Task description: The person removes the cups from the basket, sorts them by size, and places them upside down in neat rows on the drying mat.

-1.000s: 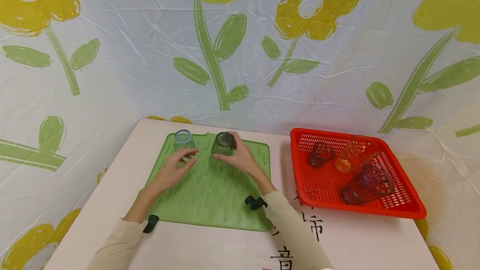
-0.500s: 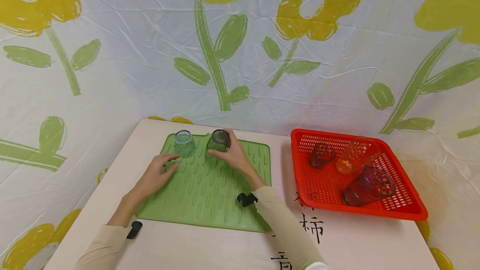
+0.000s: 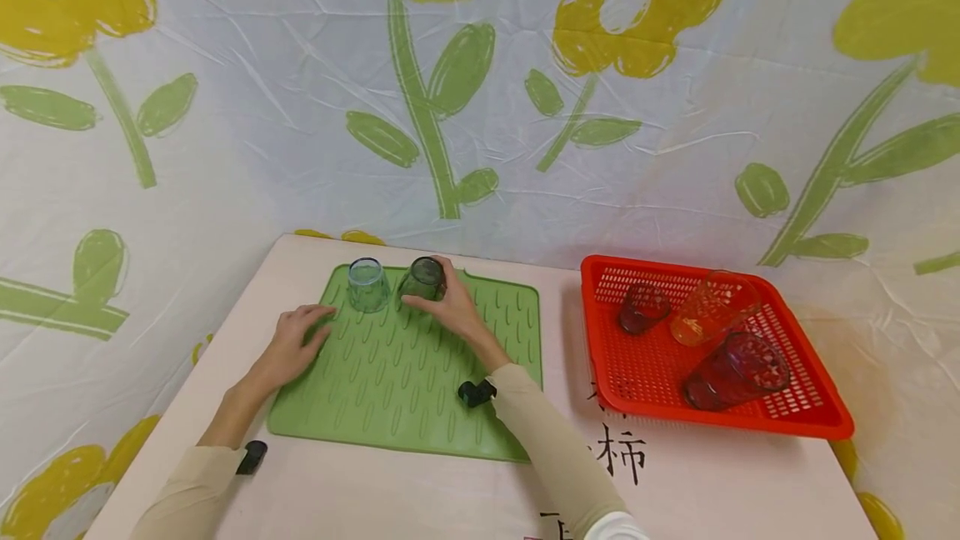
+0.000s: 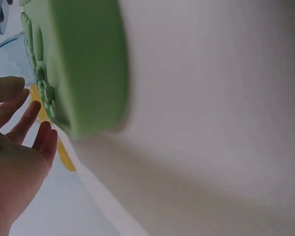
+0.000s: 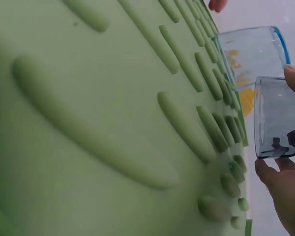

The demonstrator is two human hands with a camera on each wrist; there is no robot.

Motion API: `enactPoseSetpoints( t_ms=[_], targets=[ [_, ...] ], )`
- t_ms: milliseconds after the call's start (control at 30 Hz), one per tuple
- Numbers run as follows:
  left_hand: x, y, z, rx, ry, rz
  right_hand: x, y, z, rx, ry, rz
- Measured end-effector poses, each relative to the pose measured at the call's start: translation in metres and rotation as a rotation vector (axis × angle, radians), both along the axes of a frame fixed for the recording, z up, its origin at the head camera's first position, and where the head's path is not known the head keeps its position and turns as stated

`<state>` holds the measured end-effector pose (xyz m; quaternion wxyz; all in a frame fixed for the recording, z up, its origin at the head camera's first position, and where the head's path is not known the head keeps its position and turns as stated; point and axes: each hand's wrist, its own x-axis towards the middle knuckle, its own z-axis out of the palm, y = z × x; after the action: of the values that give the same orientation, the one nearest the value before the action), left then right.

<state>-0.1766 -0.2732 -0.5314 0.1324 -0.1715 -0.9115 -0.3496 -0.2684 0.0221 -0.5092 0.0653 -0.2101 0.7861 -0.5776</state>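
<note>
A dark grey glass [image 3: 422, 277] is gripped by the right hand [image 3: 455, 304] over the back of the green mat [image 3: 405, 365]. In the right wrist view thumb and fingers hold the grey glass [image 5: 280, 118] from both sides, its rim a little off the mat. The blue-rimmed clear glass [image 3: 368, 286] stands on the mat just left of it, also visible in the right wrist view [image 5: 253, 56]. At the mat's left edge the left hand [image 3: 288, 347] holds nothing, its fingers loosely bent and apart from the clear glass.
On the right of the table a red basket [image 3: 615, 402] holds a small dark red glass [image 3: 643, 308], an orange glass [image 3: 697, 319] and a large dark red glass [image 3: 735, 373]. A flowered cloth [image 3: 300, 148] hangs behind the table.
The right hand has moved left with the grey glass, nearer the clear glass, and the glass is more tilted. The left hand has drawn away from the clear glass to the left and down.
</note>
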Motion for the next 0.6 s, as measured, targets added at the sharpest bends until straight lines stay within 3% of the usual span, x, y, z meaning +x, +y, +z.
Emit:
enactPoseSetpoints(
  t_ms=[100,300,400,600],
  targets=[
    [-0.001,-0.004,0.001,-0.012,0.003,-0.001,-0.002,-0.004,-0.002,0.010,-0.002,0.009],
    [-0.001,-0.011,-0.001,-0.015,-0.066,-0.008,-0.004,-0.009,-0.008,0.054,-0.005,0.015],
    [-0.002,-0.014,-0.004,-0.013,-0.048,-0.039,-0.005,-0.011,-0.011,0.081,0.003,0.010],
    [-0.004,-0.020,-0.005,-0.006,-0.100,-0.104,-0.006,-0.012,-0.013,0.087,0.005,0.021]
  ],
)
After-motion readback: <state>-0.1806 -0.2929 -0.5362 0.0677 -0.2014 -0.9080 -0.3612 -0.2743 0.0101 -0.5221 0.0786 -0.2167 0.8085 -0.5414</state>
